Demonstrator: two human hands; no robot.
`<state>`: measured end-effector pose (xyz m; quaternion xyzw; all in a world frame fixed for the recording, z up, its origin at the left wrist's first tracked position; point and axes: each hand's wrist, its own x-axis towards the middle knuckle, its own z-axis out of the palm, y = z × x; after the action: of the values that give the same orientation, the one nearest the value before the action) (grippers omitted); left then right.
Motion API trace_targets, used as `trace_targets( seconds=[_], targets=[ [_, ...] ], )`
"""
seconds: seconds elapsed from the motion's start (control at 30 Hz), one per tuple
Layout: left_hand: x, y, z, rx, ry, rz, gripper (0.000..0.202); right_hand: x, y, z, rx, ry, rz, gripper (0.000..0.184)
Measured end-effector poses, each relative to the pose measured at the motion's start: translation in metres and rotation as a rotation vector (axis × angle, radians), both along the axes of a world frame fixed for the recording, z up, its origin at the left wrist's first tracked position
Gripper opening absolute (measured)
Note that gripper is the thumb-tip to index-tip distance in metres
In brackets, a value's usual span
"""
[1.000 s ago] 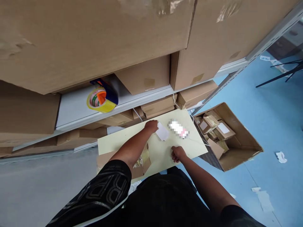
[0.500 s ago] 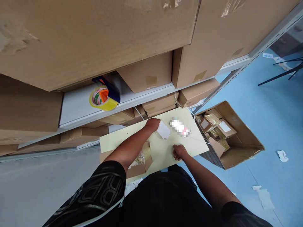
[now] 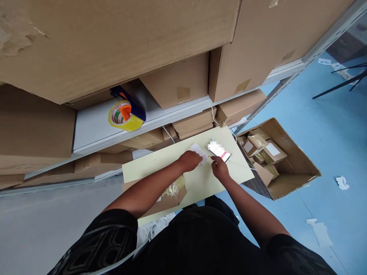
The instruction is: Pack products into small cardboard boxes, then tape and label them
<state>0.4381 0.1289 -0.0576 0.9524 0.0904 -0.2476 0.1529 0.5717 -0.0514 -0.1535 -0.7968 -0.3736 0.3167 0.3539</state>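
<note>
A pale yellow board [image 3: 149, 168] lies across my lap as a work surface. My left hand [image 3: 191, 160] rests on a small white paper slip [image 3: 200, 151] lying on the board and pinches its near edge. My right hand [image 3: 220, 168] sits just to the right, fingertips touching the near end of a white label with a pink stripe [image 3: 219, 150]. Under the board, beside my left forearm, a small cardboard box wrapped in clear tape [image 3: 172, 193] shows.
A metal shelf [image 3: 94, 130] ahead holds large cardboard boxes and a yellow tape roll [image 3: 124, 114]. An open carton of small parcels [image 3: 289, 168] stands on the blue floor at right. Paper scraps [image 3: 341, 182] litter the floor. A black stand's legs [image 3: 341, 82] show far right.
My right hand has moved forward from the board's near edge to the pink-striped label. My left hand slid back and now covers the white slip's near edge.
</note>
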Motion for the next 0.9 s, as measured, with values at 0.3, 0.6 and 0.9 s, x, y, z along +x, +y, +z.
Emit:
trace_targets(
  seconds=[0.3, 0.6, 0.9],
  targets=[
    [-0.004, -0.004, -0.006, 0.007, -0.001, -0.078, 0.024, -0.007, 0.025, 0.022, -0.087, 0.166, -0.122, 0.027],
    [0.004, 0.003, -0.012, -0.139, -0.009, 0.051, 0.032, -0.034, 0.030, 0.018, -0.270, 0.928, -0.324, 0.021],
    [0.011, 0.021, -0.067, -0.089, 0.277, 0.253, 0.077, -0.046, -0.012, -0.011, -0.402, 0.988, -0.348, 0.023]
  ],
)
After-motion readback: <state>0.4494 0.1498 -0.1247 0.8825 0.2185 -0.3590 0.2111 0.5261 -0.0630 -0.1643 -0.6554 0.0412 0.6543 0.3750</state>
